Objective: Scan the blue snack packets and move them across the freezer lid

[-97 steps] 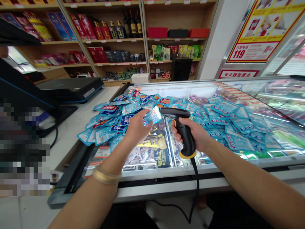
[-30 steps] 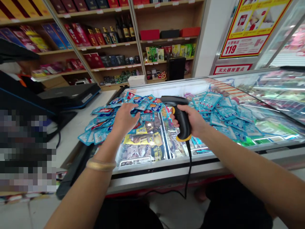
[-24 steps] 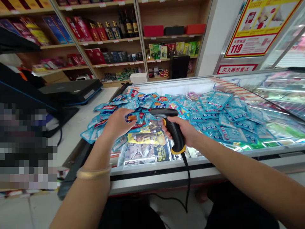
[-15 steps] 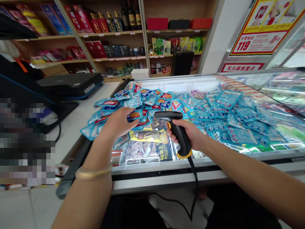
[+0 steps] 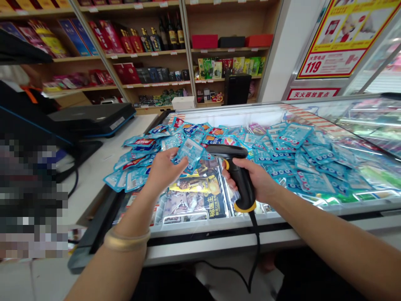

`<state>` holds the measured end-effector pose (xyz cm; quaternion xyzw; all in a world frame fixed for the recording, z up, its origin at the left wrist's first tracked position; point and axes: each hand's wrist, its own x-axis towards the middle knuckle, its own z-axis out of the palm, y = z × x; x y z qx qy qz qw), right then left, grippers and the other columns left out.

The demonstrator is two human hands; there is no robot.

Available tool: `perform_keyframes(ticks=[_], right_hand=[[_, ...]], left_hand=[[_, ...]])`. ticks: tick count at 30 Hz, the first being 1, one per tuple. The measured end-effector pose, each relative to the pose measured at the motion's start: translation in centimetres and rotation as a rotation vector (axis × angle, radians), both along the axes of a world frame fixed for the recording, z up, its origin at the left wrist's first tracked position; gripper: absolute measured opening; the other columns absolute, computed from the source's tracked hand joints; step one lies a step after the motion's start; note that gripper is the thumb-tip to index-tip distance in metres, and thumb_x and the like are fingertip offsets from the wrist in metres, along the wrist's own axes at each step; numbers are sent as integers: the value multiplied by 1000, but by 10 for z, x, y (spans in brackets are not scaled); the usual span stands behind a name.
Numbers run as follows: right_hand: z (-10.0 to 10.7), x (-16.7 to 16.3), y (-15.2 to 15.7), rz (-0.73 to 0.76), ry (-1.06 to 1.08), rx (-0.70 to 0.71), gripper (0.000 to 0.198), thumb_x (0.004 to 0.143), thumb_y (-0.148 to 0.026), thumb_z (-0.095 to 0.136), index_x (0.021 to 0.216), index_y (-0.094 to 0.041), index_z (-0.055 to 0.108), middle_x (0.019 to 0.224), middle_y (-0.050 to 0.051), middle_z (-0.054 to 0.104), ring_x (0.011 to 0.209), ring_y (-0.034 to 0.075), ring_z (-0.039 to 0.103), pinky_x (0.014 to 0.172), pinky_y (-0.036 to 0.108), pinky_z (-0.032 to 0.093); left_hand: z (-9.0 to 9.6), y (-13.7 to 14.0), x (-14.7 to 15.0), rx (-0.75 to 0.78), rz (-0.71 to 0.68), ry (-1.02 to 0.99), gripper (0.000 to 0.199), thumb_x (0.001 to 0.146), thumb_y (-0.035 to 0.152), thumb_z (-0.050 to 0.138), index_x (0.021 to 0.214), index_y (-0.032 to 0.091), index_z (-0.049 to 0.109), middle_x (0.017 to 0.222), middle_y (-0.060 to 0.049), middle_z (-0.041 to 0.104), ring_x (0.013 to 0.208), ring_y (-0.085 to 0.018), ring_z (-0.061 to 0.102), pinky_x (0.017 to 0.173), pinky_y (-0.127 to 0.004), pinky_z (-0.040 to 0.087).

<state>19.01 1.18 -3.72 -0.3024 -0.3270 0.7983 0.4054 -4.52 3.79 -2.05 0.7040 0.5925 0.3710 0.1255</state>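
My left hand (image 5: pixel 166 169) pinches a blue snack packet (image 5: pixel 189 154), its printed back with a white label turned up towards me. In my right hand (image 5: pixel 255 177) is a black and yellow barcode scanner (image 5: pixel 242 184), gripped by its handle with the head pointing left at the packet. A small gap separates the scanner's head from the packet. Beneath and behind the left hand spreads a pile of similar blue packets (image 5: pixel 140 144), some with red or dark blue fronts. A second pile of blue packets (image 5: pixel 313 152) lies to the right.
The packets rest on the glass top of a chest freezer (image 5: pixel 184 246), with frozen goods visible inside. A black scale (image 5: pixel 94 117) stands on the counter at left. The scanner's cable (image 5: pixel 257 251) hangs over the front edge. Stocked shelves (image 5: pixel 150 54) line the back.
My left hand has lifted a blue packet from the pile and brought it near the scanner. My right hand still holds the scanner, now slightly further right.
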Motion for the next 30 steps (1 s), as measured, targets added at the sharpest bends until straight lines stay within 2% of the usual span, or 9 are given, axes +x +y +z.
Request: perform_keyframes(ticks=[11,18,22,26,30], right_hand=[[-1,-3,0,16,4,12,23,73,-37,69,78,-16,62,66,2,60,50,10,52,46,21,43],[-2,-5,1,56,19,1,22,73,-36,69,78,-16,63,67,2,61,50,10,52,46,21,44],[3,-1,1,28,54,13,22,73,-36,68,80,-16,63,66,1,61,49,9,52,45,20,44],[13,22,-5,-89,50,76,25,71,-38,68,79,-15,64,65,1,61,49,9,52,46,20,44],[20,71,-16,-265,-1,110,24,72,-38,67,83,-17,63,66,1,61,49,10,51,45,21,43]], left_hand=[[-2,-4,11,0,-46,164,22,78,34,51,73,17,63,65,2,61,61,-13,52,59,-23,34],[-5,-2,10,8,-61,130,19,76,32,53,66,18,60,60,4,58,57,-11,47,57,-23,34],[-4,0,17,-13,-87,20,20,76,35,53,72,17,63,62,3,60,60,-13,52,61,-23,40],[2,2,44,-51,-196,-151,23,74,34,58,87,17,64,78,-2,70,73,-16,63,72,-27,49],[1,6,97,-106,-314,-200,38,75,31,62,109,16,61,92,-6,73,83,-20,68,76,-32,54]])
